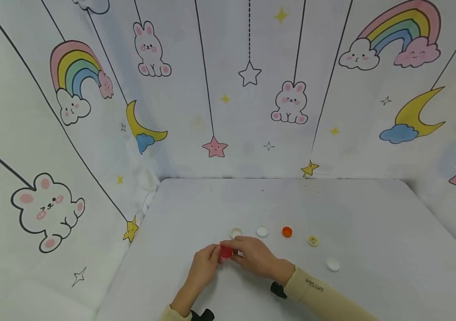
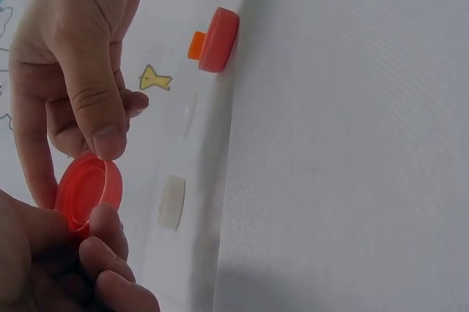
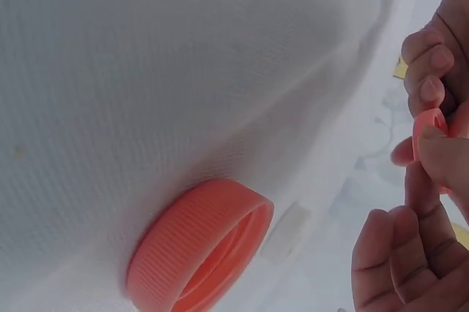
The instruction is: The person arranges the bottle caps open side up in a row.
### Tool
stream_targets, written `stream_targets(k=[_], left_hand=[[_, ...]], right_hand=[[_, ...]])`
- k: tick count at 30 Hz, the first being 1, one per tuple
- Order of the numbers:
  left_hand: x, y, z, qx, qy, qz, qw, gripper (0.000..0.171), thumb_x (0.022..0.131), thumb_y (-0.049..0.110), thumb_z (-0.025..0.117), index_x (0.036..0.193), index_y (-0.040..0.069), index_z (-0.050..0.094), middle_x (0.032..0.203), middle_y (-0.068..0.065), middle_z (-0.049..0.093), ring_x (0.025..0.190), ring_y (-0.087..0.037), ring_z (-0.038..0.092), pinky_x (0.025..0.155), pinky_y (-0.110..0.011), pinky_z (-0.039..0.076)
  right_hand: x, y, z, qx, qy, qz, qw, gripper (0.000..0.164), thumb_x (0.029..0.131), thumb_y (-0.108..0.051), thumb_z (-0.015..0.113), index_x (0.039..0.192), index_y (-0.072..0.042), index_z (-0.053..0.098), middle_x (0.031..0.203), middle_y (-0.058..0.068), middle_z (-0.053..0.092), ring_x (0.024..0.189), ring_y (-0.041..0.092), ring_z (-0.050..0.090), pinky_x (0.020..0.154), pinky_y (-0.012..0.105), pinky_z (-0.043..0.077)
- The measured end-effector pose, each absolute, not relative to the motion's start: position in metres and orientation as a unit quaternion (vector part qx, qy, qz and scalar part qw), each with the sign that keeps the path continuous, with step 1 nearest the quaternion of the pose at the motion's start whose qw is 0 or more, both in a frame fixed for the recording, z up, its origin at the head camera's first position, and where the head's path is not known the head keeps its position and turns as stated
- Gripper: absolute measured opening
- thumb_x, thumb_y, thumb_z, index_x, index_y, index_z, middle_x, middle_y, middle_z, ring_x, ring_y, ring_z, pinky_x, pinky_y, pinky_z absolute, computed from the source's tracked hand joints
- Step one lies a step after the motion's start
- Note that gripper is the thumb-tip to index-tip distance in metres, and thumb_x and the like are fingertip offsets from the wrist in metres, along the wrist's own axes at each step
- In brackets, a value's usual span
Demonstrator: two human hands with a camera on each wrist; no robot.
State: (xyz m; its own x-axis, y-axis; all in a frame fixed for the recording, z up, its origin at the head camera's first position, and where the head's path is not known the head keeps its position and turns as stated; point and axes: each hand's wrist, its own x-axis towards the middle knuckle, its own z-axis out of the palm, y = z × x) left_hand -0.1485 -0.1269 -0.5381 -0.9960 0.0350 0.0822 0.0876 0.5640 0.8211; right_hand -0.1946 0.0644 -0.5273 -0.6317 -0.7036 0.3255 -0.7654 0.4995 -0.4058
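Both hands meet at a red plastic bottle cap (image 1: 226,252). My left hand (image 1: 202,269) pinches its left side, and my right hand (image 1: 257,257) pinches the right side. In the left wrist view the held cap (image 2: 89,191) is tilted, its hollow inside showing between the fingers. A second red bottle cap (image 3: 201,250) with a ribbed side lies on the table near the right wrist camera. The left wrist view also has this second cap (image 2: 218,39); in the head view it cannot be seen, probably covered by the right hand.
Beyond the hands, a pale cap (image 1: 236,232), a white cap (image 1: 262,231), an orange cap (image 1: 287,232) and a yellowish ring-like cap (image 1: 313,241) curve across the white table (image 1: 196,205). Another white cap (image 1: 333,265) lies near the right forearm. Cartoon-printed cloth walls surround the table.
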Motion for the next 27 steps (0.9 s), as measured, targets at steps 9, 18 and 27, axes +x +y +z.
stream_targets(k=[9, 18, 27], left_hand=[[-0.145, -0.127, -0.54, -0.063, -0.882, -0.466, 0.009, 0.032, 0.093, 0.005, 0.062, 0.125, -0.001, 0.063, 0.079, 0.003, 0.064, 0.067, -0.003, 0.051, 0.059, -0.02, 0.043], [-0.142, -0.129, -0.55, -0.082, -0.899, -0.43, 0.02, 0.034, 0.082, 0.003, 0.073, 0.115, 0.0, 0.066, 0.079, 0.006, 0.061, 0.066, 0.0, 0.05, 0.059, -0.019, 0.044], [-0.143, -0.126, -0.552, -0.109, -0.93, -0.349, 0.034, 0.035, 0.076, 0.011, 0.082, 0.108, 0.004, 0.069, 0.077, 0.008, 0.06, 0.066, -0.001, 0.047, 0.059, -0.022, 0.041]], right_hand=[[-0.191, 0.066, -0.529, 0.41, -0.877, 0.245, 0.053, 0.04, 0.087, -0.02, 0.075, 0.125, -0.014, 0.064, 0.099, -0.005, 0.068, 0.079, 0.004, 0.057, 0.071, 0.02, 0.048], [-0.193, 0.062, -0.535, 0.41, -0.886, 0.214, 0.022, 0.029, 0.086, -0.022, 0.076, 0.112, -0.012, 0.069, 0.084, -0.008, 0.064, 0.071, 0.001, 0.05, 0.068, 0.02, 0.045], [-0.194, 0.061, -0.538, 0.4, -0.901, 0.167, -0.001, 0.024, 0.085, -0.031, 0.076, 0.103, -0.018, 0.07, 0.084, -0.011, 0.063, 0.074, 0.002, 0.052, 0.066, 0.023, 0.039]])
